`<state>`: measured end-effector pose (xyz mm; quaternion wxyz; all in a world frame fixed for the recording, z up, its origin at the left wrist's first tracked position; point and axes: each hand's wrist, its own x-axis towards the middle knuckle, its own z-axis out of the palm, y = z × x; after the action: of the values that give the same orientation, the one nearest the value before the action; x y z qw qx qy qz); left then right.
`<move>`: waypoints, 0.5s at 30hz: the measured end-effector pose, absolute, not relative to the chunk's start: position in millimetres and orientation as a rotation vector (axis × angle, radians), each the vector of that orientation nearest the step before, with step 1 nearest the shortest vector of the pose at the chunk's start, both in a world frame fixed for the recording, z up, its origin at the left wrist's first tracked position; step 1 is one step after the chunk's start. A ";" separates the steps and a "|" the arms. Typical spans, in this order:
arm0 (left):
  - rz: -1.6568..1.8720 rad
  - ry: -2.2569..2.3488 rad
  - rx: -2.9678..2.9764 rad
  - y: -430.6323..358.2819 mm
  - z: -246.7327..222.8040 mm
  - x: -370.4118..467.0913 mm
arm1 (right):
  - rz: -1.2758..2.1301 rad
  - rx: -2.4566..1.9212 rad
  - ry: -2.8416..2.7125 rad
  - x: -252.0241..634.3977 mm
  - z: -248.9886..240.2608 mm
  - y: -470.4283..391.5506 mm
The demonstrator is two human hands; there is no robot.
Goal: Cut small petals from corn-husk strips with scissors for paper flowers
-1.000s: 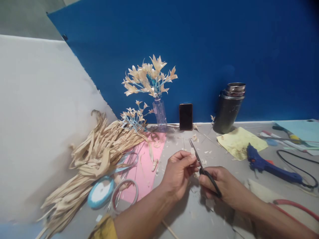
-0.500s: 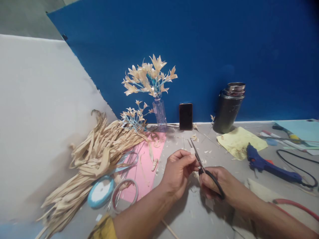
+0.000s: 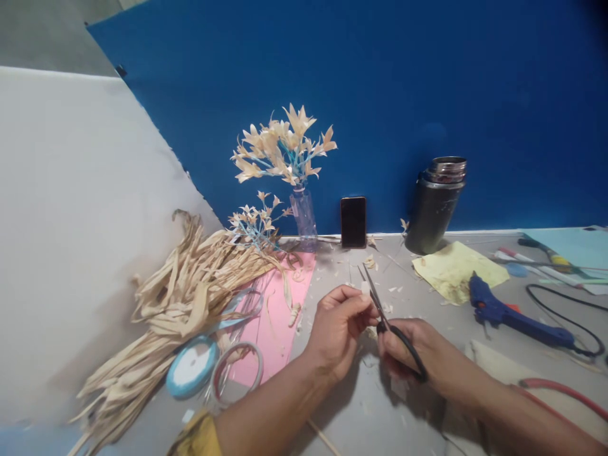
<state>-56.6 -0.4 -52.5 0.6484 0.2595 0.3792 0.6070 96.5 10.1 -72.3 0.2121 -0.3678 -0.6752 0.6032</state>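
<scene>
Between the thumb and fingers of my left hand (image 3: 342,320) is pinched a small pale piece of dried husk (image 3: 365,288); most of it is hidden by the fingers. My right hand (image 3: 411,351) is closed around the black handles of a pair of scissors (image 3: 377,301). Their blades point up and away, slightly apart, right beside the pale piece. Small pale scraps (image 3: 369,261) lie scattered on the grey table (image 3: 332,418) around both hands.
At left lie a bundle of dried husks (image 3: 190,278), a blue ribbon spool (image 3: 192,367), a tape roll (image 3: 259,373) and pink paper (image 3: 285,316). Behind stand a flower vase (image 3: 304,218), phone (image 3: 353,221) and dark flask (image 3: 434,209). At right is a blue glue gun (image 3: 517,320).
</scene>
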 end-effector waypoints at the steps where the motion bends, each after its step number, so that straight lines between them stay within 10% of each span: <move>1: 1.381 0.865 0.589 -0.5 -52.6 -56.6 | 1.657 -1.007 -1.893 97.0 -73.8 10.1; 15: 1.385 0.881 0.587 -0.8 -53.0 -55.9 | 1.713 -1.134 -1.793 94.1 -73.8 10.0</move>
<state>-55.9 -0.8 -53.0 0.6435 0.2578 0.3869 0.6081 94.1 10.0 -73.8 0.2059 -0.4071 -0.6434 0.6147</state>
